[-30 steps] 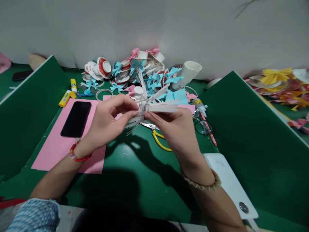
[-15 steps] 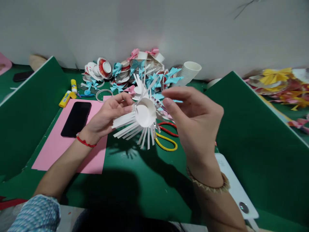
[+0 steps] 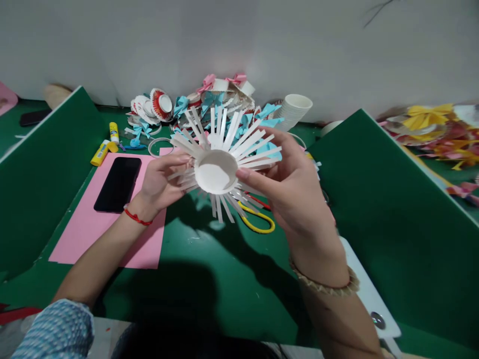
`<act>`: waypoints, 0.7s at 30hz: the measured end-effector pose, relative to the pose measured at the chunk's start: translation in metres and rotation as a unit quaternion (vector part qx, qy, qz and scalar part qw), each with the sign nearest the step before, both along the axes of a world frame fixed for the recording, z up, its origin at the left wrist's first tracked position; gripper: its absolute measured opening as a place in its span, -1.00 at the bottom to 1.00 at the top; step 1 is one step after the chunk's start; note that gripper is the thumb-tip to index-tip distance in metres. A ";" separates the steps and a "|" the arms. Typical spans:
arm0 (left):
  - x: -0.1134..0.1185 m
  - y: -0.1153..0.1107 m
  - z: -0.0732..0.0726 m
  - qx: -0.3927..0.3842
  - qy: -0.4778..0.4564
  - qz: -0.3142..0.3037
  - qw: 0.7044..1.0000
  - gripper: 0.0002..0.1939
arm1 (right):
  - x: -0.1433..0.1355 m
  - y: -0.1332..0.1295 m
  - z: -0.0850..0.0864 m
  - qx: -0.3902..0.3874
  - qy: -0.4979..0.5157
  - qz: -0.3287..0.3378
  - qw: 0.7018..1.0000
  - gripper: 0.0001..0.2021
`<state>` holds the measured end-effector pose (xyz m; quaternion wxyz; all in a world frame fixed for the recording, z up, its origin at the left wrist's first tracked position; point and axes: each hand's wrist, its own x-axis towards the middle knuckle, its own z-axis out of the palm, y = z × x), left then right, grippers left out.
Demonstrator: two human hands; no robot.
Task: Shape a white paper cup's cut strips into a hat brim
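The fringed cup [image 3: 215, 173] looks like smooth white paper with a soft, mostly matt finish, its strips thin and flat. The pink sheets [image 3: 144, 249] are matt paper, and the bows [image 3: 142, 128] look like paper too. The phone [image 3: 118, 184] is smooth, dark and glassy. The scissors [image 3: 260, 231] have smooth plastic-looking handles. The tabletop [image 3: 187, 289] is smooth with a faint sheen; the sleeve [image 3: 56, 331] is coarsely textured cloth.
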<state>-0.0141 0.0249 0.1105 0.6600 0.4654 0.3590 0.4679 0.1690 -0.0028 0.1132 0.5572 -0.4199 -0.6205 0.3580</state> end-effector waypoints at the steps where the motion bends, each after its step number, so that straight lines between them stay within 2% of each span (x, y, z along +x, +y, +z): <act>1: 0.000 0.000 0.001 0.018 0.012 -0.004 1.000 -0.78 | 0.000 -0.001 0.001 0.008 -0.009 -0.007 1.000 -0.50; 4: 0.000 -0.001 0.003 0.061 0.018 -0.012 0.998 -0.62 | 0.001 -0.003 0.006 0.033 -0.038 -0.017 0.999 -0.53; 7: 0.000 -0.001 0.002 0.076 0.013 0.009 0.997 -0.47 | 0.004 -0.004 0.008 0.035 -0.054 -0.003 0.998 -0.53; 11: -0.004 0.002 0.001 0.108 0.046 0.047 0.992 -0.44 | 0.006 -0.003 0.005 0.024 -0.051 0.019 0.998 -0.49; 15: -0.008 0.004 0.003 0.111 0.054 0.035 0.992 -0.43 | 0.008 0.000 0.003 0.056 -0.098 0.020 0.993 -0.43; 16: -0.009 0.005 0.004 0.109 0.061 0.031 0.992 -0.44 | 0.009 0.000 0.004 0.078 -0.120 -0.003 0.990 -0.42; 18: -0.009 0.005 0.005 0.096 0.082 0.026 0.992 -0.47 | 0.008 -0.003 0.009 0.147 -0.167 -0.088 0.971 -0.45; 20: -0.008 0.004 0.006 0.063 0.091 0.018 0.994 -0.53 | 0.006 -0.008 0.014 0.244 -0.209 -0.199 0.926 -0.60; 21: -0.006 0.003 0.006 0.042 0.087 0.014 0.995 -0.54 | 0.005 -0.011 0.015 0.302 -0.230 -0.233 0.895 -0.72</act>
